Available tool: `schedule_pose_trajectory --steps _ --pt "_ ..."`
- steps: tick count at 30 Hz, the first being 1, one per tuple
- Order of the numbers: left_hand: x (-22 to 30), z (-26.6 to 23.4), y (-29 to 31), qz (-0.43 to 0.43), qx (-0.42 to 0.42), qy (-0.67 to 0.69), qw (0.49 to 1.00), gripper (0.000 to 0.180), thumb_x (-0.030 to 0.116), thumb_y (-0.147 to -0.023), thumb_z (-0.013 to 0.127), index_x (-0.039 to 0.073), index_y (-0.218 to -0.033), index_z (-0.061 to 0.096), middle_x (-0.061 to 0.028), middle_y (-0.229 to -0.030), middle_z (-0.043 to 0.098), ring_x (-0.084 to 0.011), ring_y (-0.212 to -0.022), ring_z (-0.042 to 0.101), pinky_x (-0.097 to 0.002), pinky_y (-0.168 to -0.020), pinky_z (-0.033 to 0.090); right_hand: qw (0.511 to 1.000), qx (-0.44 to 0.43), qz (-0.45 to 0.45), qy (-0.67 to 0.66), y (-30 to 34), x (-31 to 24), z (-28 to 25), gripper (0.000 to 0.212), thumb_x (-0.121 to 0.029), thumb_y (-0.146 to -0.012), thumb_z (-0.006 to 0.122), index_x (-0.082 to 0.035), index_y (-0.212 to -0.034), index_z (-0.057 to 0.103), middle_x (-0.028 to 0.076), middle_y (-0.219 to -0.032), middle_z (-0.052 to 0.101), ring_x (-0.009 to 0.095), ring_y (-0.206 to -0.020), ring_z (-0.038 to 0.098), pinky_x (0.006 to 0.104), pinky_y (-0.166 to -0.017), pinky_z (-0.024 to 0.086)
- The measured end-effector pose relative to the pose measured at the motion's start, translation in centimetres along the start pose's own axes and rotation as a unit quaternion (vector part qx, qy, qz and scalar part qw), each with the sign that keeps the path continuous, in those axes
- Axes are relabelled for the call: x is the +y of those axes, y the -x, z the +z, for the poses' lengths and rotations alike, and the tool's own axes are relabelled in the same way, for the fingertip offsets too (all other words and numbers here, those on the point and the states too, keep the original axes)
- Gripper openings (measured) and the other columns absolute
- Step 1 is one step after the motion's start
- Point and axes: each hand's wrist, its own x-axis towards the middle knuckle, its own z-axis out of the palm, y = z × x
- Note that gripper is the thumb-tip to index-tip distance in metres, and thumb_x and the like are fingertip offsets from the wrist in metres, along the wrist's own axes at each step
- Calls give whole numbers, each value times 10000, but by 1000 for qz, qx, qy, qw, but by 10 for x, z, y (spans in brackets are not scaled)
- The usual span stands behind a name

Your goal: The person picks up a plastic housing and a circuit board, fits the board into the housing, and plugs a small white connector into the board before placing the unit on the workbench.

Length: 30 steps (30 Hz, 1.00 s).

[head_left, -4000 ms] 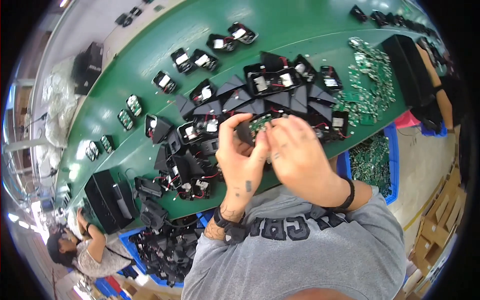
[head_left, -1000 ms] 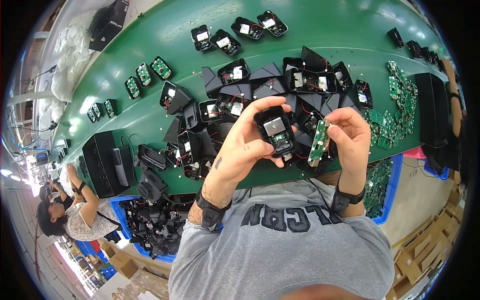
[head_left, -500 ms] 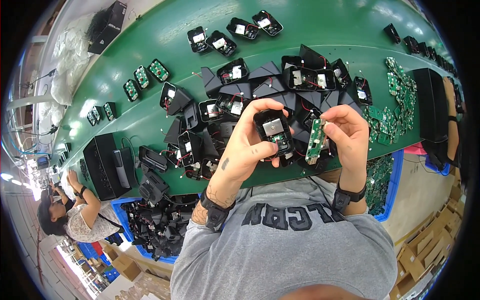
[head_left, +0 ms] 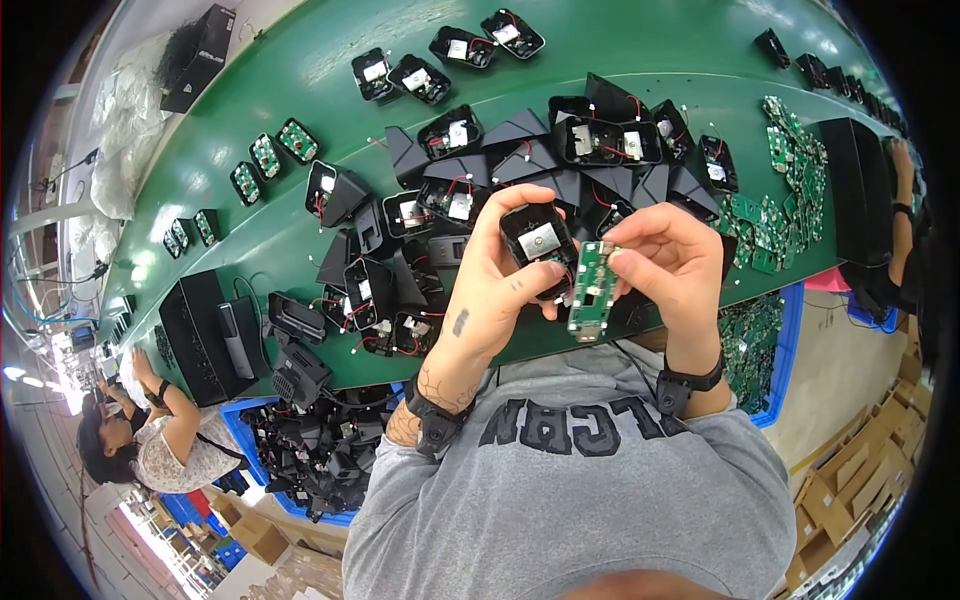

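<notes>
My left hand (head_left: 497, 285) is wrapped round a black plastic housing (head_left: 527, 222), its open side up and a silver metal block inside. The left thumb presses at the lower edge of its cavity. Between thumb and fingers, my right hand (head_left: 668, 265) pinches a narrow green circuit board (head_left: 592, 287) by its upper end. The board hangs tilted just right of the housing, close to it or overlapping it; whether they touch I cannot tell. Below and behind both hands lies a pile of similar black housings (head_left: 455, 195) with red wires.
Loose green circuit boards (head_left: 790, 190) are heaped at the right beside a black box (head_left: 853, 200). Housings with boards fitted (head_left: 264, 157) stand at the left. Blue bins (head_left: 775, 400) flank me below the green table (head_left: 660, 45). A co-worker (head_left: 180, 440) is at the left.
My right hand has carried the circuit board left, up to the housing. The left hand still holds the housing, with the thumb a little higher in it. The view has shifted slightly.
</notes>
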Motion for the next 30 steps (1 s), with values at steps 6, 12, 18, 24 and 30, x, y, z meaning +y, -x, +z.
schedule_pose_trajectory --steps 6,12,18,24,30 --pt "-10 -4 -2 41 -13 26 999 556 -45 -761 610 78 -1269 420 -51 -1051 565 -107 -888 604 -236 -641 548 983 -32 -64 172 -6 2 10 175 100 -741 663 72 -913 647 96 -826 647 123 -669 653 201 -570 508" --pt "0 0 3 22 -19 21 999 580 -34 -776 616 87 -1301 402 -79 -1167 521 -148 -1022 569 -293 -872 495 973 -16 -74 219 -10 6 2 167 97 -755 662 60 -918 653 82 -836 641 105 -684 636 195 -575 492" --pt "-2 -4 6 -5 -87 -36 996 638 -3 -711 543 26 -1324 367 -113 -1293 444 -185 -1209 430 -326 -1027 360 991 34 -23 123 -15 4 0 171 12 -796 681 25 -965 659 47 -878 678 73 -738 639 205 -639 497" --pt "-4 0 7 -4 -100 39 994 694 -22 -649 519 35 -1323 362 -100 -1329 409 -185 -1211 431 -307 -997 382 964 6 -93 248 -13 -1 5 154 35 -764 688 28 -915 661 64 -826 654 101 -720 604 217 -644 469" --pt "-8 17 15 34 -45 44 997 869 -64 -519 495 60 -1352 281 -152 -1412 359 -246 -1207 469 -346 -1014 407 894 20 -277 351 -18 6 9 182 57 -690 698 6 -864 681 71 -791 654 185 -729 592 278 -663 458"
